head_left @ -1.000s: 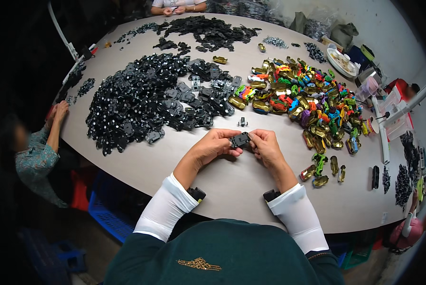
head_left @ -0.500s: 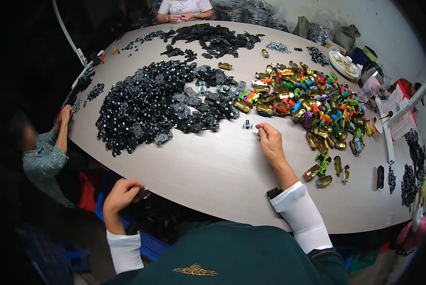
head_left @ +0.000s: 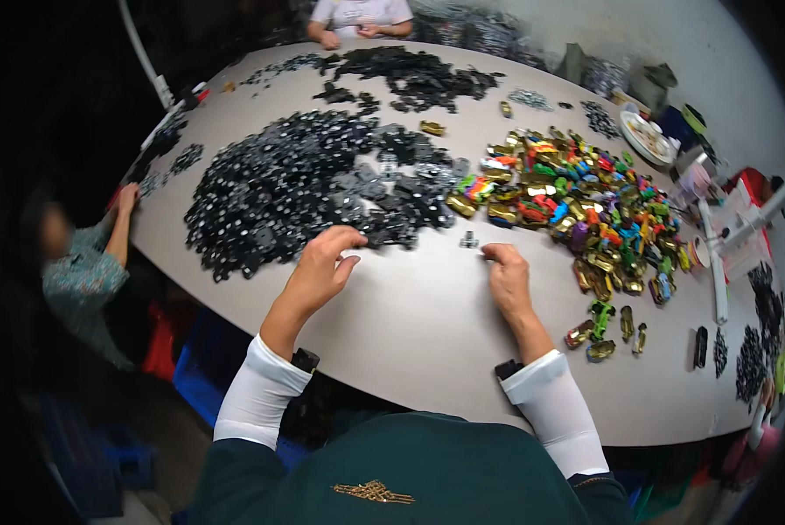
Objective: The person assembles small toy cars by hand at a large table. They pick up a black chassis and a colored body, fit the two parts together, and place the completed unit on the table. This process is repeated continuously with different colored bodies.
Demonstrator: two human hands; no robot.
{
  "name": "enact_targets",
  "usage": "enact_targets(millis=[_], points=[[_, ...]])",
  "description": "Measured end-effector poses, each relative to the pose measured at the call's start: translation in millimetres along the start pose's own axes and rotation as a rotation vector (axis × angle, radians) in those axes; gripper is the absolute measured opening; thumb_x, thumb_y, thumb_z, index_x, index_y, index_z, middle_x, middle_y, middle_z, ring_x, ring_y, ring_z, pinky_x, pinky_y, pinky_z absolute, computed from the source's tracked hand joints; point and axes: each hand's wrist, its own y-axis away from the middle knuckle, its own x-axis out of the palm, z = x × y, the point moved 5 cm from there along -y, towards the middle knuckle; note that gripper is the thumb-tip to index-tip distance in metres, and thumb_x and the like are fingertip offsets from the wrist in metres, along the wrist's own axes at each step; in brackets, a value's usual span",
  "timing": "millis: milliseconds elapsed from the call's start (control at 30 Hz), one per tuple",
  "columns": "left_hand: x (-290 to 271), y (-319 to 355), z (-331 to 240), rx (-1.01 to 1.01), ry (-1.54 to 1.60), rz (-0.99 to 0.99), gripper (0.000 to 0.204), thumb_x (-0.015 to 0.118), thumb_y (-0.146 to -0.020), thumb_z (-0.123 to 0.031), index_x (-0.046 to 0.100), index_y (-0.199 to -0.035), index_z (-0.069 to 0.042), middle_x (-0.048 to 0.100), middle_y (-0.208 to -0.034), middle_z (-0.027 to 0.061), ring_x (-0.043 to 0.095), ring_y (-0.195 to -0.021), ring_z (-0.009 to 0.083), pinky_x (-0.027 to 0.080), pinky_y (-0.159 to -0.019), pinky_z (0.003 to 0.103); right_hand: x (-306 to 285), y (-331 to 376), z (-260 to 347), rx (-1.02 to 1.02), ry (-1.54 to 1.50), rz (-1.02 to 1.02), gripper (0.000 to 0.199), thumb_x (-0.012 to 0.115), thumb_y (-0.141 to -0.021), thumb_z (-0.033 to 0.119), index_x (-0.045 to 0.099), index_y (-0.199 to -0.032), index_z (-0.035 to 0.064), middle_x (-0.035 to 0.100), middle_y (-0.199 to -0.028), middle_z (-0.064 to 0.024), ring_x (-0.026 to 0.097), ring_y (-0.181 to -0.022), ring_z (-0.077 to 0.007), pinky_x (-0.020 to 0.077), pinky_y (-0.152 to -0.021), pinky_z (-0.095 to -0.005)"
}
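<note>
Black parts (head_left: 305,188) lie heaped mid-table; my left hand (head_left: 322,267) reaches their near edge, fingers loosely curled, holding nothing I can see. My right hand (head_left: 508,278) rests flat on the table (head_left: 410,332), a small part (head_left: 469,240) just beyond it. Farther right, coloured pieces (head_left: 576,197) pile up.
</note>
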Motion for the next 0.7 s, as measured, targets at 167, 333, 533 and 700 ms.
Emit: enact_targets(millis=[167,333,533,700], points=[[47,-25,14,0.073,-0.241,0.024,0.039,0.072,-0.069,0.001,0.060,-0.106,-0.004,0.057,-0.105,0.0128,0.053,-0.099,0.0317,0.045,-0.087,0.038,-3,1,5,-0.005,-0.049,-0.037,0.023,0.051,-0.077,-0.006,0.066,-0.092,0.0014,0.063,-0.089,-0.0181,0.062,-0.084,-0.0363,0.0492,-0.077,-0.0417],[56,-34,14,0.063,-0.236,-0.104,0.018,0.066,-0.075,0.000,0.064,-0.093,-0.001,0.062,-0.090,0.0123,0.056,-0.089,0.0322,0.045,-0.080,0.039,-56,-11,18,0.119,0.527,-0.086,0.011,0.056,-0.083,0.011,0.062,-0.090,0.0044,0.064,-0.085,-0.0186,0.065,-0.074,-0.0353,0.0519,-0.068,-0.0453],[50,-37,-29,0.103,-0.066,-0.204,0.014,0.063,-0.078,0.001,0.064,-0.092,0.001,0.064,-0.086,0.0134,0.058,-0.079,0.0292,0.047,-0.073,0.037,-209,1,-7,0.696,1.009,0.046,0.024,0.058,-0.084,0.021,0.066,-0.097,0.0025,0.068,-0.098,-0.0203,0.066,-0.092,-0.0361,0.0533,-0.079,-0.0440],[74,-39,-35,-0.094,0.328,-0.161,0.010,0.063,-0.084,-0.002,0.060,-0.092,0.005,0.066,-0.076,0.0107,0.059,-0.061,0.0144,0.048,-0.058,0.028,-267,55,-56,1.048,1.011,0.193,0.029,0.052,-0.086,0.019,0.067,-0.107,0.0068,0.065,-0.111,-0.0209,0.061,-0.106,-0.0367,0.0497,-0.088,-0.0453]])
